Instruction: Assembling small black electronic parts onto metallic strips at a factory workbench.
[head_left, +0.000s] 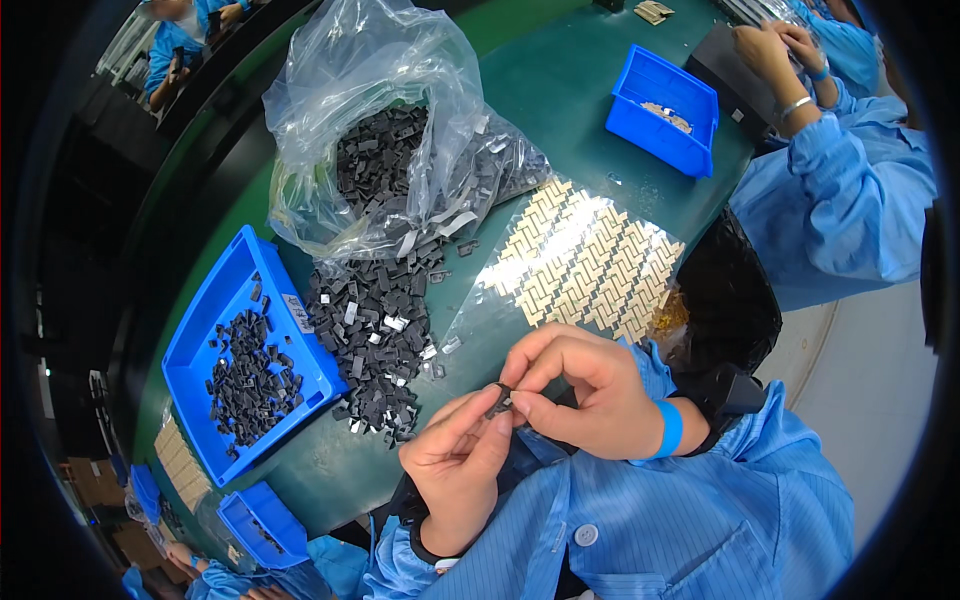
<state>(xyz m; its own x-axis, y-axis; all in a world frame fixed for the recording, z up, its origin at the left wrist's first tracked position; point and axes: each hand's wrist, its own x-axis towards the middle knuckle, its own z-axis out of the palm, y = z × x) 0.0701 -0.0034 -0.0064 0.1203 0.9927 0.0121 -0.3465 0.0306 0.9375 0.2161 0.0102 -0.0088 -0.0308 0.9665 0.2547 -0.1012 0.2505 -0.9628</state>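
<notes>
Both hands (598, 392), fingertips nearly together, pinch a black part (499, 401), which slackened grip could lose among the ten-o'clock pile (372, 358).

Bright, glare on sheet (588, 262), edges warped

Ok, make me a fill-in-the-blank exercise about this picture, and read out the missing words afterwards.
1. The left hand holds a small dark part together with the ____.
2. The wristband on the wearer's other wrist is coloured ____.
3. In the picture, the heap of black parts lies to the ____ of the rows of pale pieces.
4. More black parts sit inside a see-through plastic ____.

Missing words: right hand; blue; left; bag.
</notes>
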